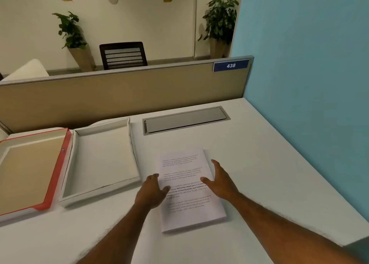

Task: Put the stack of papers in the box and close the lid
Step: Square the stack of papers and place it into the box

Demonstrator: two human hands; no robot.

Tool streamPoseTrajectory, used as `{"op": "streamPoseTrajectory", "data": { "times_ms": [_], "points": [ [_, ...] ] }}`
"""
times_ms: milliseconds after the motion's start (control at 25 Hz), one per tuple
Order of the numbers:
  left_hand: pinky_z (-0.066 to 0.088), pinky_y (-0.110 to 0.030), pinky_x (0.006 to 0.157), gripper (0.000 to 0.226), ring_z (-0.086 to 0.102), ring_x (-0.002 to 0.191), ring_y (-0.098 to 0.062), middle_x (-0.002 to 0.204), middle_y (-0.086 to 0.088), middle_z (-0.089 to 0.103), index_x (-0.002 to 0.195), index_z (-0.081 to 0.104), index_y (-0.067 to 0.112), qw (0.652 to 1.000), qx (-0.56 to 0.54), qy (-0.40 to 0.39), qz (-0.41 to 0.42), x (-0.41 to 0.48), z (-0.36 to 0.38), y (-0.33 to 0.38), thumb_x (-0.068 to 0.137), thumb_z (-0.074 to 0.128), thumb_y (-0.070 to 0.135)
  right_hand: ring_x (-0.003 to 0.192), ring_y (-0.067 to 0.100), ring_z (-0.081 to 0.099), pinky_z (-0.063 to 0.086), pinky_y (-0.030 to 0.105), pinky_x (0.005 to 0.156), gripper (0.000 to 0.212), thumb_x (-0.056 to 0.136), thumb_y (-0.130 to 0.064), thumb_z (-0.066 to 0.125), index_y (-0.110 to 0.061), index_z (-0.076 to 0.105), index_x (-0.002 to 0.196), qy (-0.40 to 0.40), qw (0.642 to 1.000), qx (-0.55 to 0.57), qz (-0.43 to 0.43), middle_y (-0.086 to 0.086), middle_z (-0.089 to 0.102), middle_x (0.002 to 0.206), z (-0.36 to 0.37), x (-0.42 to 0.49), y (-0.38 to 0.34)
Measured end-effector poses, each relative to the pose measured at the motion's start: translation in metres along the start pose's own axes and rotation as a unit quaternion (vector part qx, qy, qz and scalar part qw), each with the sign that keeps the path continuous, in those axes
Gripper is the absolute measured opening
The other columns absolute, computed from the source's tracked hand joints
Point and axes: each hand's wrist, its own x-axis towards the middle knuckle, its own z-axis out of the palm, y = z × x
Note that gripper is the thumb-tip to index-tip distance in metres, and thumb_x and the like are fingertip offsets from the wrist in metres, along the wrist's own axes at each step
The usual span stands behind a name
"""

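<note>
A stack of printed white papers [189, 206] lies flat on the white desk, right of centre. My left hand [151, 192] rests at the stack's left edge, fingers spread, thumb on the top sheet. My right hand [221, 182] is at the stack's right edge, fingers apart, thumb over the page. Neither hand has lifted the stack. The open white box [101, 158] sits empty to the left of the papers. Its lid [30, 168], red-edged with a tan inside, lies open flat further left.
A grey cable hatch [185, 120] is set in the desk behind the papers. A tan partition [119, 96] runs along the back edge and a blue wall [311, 84] bounds the right side. The desk's right edge slants near my right forearm.
</note>
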Motion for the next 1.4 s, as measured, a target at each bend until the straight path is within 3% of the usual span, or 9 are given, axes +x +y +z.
{"op": "streamPoseTrajectory", "data": {
  "times_ms": [160,360,640,760,920,1120,1280,1400],
  "points": [
    [0.039,-0.043,0.108,0.076,0.044,0.132,-0.030,0.146,-0.014,0.043,0.143,0.034,0.006,0.995,-0.081,-0.005,-0.050,-0.001,0.014,0.010,0.085,0.063,0.045,0.134,0.033,0.044,0.041,0.047,0.108,0.093,0.078,-0.050,0.071,-0.013,0.022,0.149,-0.001,0.993,0.022,0.117,0.015,0.045,0.147,0.003,0.002,0.008],
    [0.038,-0.041,0.108,0.077,0.044,0.130,-0.031,0.142,-0.016,0.045,0.143,0.034,0.005,0.993,-0.099,0.016,-0.069,-0.003,0.026,0.010,0.081,0.071,0.034,0.123,0.033,0.054,0.047,0.041,0.102,0.084,0.079,-0.036,0.074,-0.007,0.029,0.144,0.017,0.989,0.067,0.131,0.017,0.053,0.138,0.017,0.002,0.006],
    [0.041,-0.044,0.105,0.087,0.044,0.131,-0.029,0.145,-0.012,0.041,0.145,0.030,0.011,0.993,-0.086,0.028,-0.080,0.000,0.029,0.007,0.076,0.077,0.035,0.115,0.031,0.060,0.047,0.029,0.088,0.075,0.077,-0.029,0.077,-0.001,0.042,0.137,0.042,0.959,0.164,0.229,0.016,0.058,0.132,0.018,0.018,-0.001],
    [0.043,-0.045,0.104,0.093,0.044,0.130,-0.030,0.146,-0.012,0.040,0.146,0.027,0.010,0.992,-0.085,0.012,-0.096,0.005,0.027,0.008,0.073,0.080,0.035,0.103,0.032,0.066,0.056,0.040,0.090,0.064,0.076,-0.042,0.075,0.001,0.059,0.121,0.041,0.949,0.158,0.268,0.016,0.067,0.118,0.023,0.027,-0.006],
    [0.044,-0.046,0.103,0.097,0.046,0.128,-0.031,0.145,-0.012,0.039,0.145,0.027,0.009,0.990,-0.090,-0.001,-0.109,0.012,0.024,0.007,0.069,0.083,0.033,0.110,0.032,0.061,0.054,0.043,0.094,0.072,0.075,-0.055,0.068,-0.006,0.057,0.126,0.005,0.957,0.072,0.282,0.016,0.061,0.126,0.025,0.036,-0.011],
    [0.046,-0.045,0.100,0.095,0.049,0.124,-0.031,0.140,-0.012,0.041,0.142,0.029,0.010,0.990,-0.086,-0.007,-0.114,0.015,0.023,0.008,0.067,0.085,0.033,0.125,0.031,0.044,0.043,0.044,0.104,0.079,0.073,-0.055,0.069,-0.009,0.043,0.132,0.001,0.956,-0.039,0.289,0.014,0.043,0.135,0.032,0.038,-0.017],
    [0.047,-0.045,0.098,0.094,0.049,0.123,-0.031,0.139,-0.012,0.042,0.140,0.030,0.010,0.990,-0.087,-0.006,-0.112,0.017,0.025,0.006,0.068,0.085,0.032,0.103,0.030,0.064,0.056,0.038,0.085,0.061,0.078,-0.039,0.071,-0.004,0.049,0.123,0.043,0.963,0.101,0.247,0.014,0.063,0.121,0.035,0.038,-0.014],
    [0.046,-0.045,0.099,0.093,0.048,0.124,-0.032,0.139,-0.013,0.041,0.141,0.030,0.010,0.990,-0.088,-0.006,-0.112,0.018,0.026,0.006,0.069,0.084,0.031,0.093,0.028,0.065,0.055,0.033,0.074,0.054,0.078,-0.024,0.072,-0.001,0.046,0.120,0.067,0.952,0.173,0.243,0.013,0.065,0.113,0.030,0.037,-0.011]
  ]
}}
